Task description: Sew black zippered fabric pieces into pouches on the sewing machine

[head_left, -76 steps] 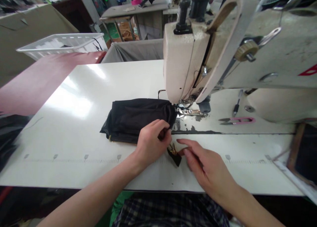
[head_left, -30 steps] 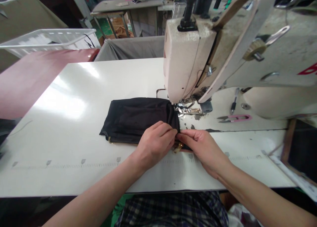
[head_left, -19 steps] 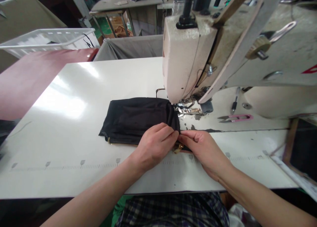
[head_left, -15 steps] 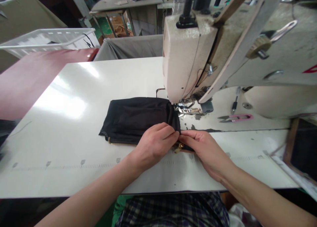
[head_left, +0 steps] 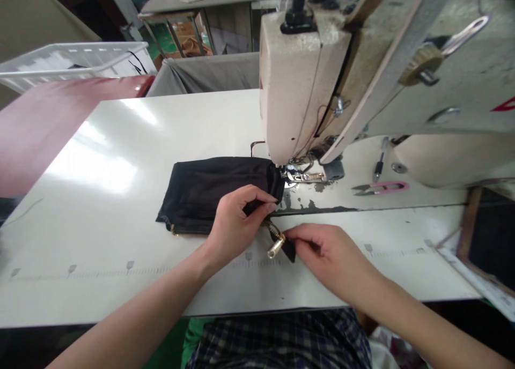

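A black fabric pouch [head_left: 217,189] lies flat on the white table, its right edge at the presser foot [head_left: 303,177] of the sewing machine. My left hand [head_left: 241,213] pinches the pouch's near right edge between thumb and fingertips. From under that corner a zipper [head_left: 274,228] with gold teeth sticks out toward me, bearing a gold slider and pull [head_left: 276,248]. My right hand [head_left: 328,248] is closed with its fingertips on the zipper's black end, beside the slider. Part of the pouch is hidden beneath my left hand.
The sewing machine [head_left: 306,79] stands over the table's right side. Pink thread snips [head_left: 382,188] and a pen [head_left: 379,162] lie under its arm. A white plastic basket [head_left: 80,60] sits at the far left, and a ruler scale [head_left: 169,270] runs along the near edge.
My right hand has drawn the zipper end toward me, away from the pouch corner, so the slider shows more fully. My left hand has shifted slightly left, still at the edge.
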`<state>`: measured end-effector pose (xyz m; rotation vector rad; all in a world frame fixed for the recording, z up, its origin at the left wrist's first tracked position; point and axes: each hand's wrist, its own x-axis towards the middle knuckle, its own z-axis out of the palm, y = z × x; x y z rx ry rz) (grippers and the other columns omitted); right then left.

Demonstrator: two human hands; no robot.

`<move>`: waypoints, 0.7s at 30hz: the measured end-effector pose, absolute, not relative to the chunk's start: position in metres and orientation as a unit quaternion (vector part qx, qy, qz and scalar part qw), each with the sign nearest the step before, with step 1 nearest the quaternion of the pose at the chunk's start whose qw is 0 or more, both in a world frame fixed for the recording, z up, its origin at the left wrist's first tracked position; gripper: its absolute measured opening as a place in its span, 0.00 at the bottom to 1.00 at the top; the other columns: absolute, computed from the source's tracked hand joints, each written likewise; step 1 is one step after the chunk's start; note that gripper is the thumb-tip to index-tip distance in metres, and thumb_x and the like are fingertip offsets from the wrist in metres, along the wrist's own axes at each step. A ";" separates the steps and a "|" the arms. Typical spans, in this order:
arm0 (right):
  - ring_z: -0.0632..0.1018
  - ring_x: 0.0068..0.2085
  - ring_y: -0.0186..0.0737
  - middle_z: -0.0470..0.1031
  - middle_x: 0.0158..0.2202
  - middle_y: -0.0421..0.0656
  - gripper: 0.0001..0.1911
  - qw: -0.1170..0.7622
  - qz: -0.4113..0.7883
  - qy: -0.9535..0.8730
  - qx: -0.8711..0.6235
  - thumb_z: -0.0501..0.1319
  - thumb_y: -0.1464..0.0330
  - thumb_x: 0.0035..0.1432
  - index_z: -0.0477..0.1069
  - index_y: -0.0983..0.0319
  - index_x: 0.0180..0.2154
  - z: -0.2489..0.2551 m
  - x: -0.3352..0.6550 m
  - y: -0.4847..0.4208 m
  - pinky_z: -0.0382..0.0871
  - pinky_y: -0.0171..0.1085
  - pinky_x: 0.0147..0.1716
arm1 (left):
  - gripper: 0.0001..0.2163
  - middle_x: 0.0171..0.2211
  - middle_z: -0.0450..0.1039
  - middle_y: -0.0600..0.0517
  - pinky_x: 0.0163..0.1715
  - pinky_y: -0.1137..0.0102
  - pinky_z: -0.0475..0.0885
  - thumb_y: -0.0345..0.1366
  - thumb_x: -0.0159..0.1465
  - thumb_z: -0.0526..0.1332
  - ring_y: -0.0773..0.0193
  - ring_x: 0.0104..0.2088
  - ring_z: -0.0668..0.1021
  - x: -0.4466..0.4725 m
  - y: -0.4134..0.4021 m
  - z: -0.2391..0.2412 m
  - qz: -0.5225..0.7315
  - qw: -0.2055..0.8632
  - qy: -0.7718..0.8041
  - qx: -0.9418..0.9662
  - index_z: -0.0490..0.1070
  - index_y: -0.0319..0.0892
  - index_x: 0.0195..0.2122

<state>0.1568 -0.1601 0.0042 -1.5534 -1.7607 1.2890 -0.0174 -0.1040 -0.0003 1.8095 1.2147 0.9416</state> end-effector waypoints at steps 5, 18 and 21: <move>0.73 0.40 0.44 0.73 0.39 0.48 0.14 0.274 0.282 -0.767 -0.507 0.53 0.82 0.50 0.75 0.65 0.32 -0.005 0.151 -0.162 0.70 0.41 0.39 | 0.04 0.23 0.73 0.55 0.23 0.80 0.65 0.32 0.56 0.67 0.74 0.24 0.71 -0.020 -0.100 -0.002 0.426 0.519 0.500 0.547 0.74 0.38 0.28; 0.72 0.39 0.50 0.73 0.34 0.48 0.11 0.242 0.137 -0.789 -0.548 0.62 0.62 0.57 0.69 0.63 0.30 -0.012 0.122 -0.118 0.68 0.46 0.39 | 0.07 0.20 0.71 0.54 0.18 0.78 0.69 0.29 0.52 0.70 0.72 0.18 0.72 -0.031 -0.062 0.019 0.353 0.716 0.519 0.305 0.72 0.35 0.27; 0.75 0.36 0.46 0.73 0.30 0.45 0.06 0.315 0.208 -0.726 -0.575 0.60 0.68 0.59 0.67 0.62 0.29 -0.013 0.117 -0.119 0.69 0.44 0.37 | 0.04 0.20 0.72 0.53 0.19 0.79 0.70 0.27 0.55 0.67 0.72 0.18 0.73 -0.033 -0.057 0.017 0.352 0.719 0.524 0.290 0.72 0.34 0.27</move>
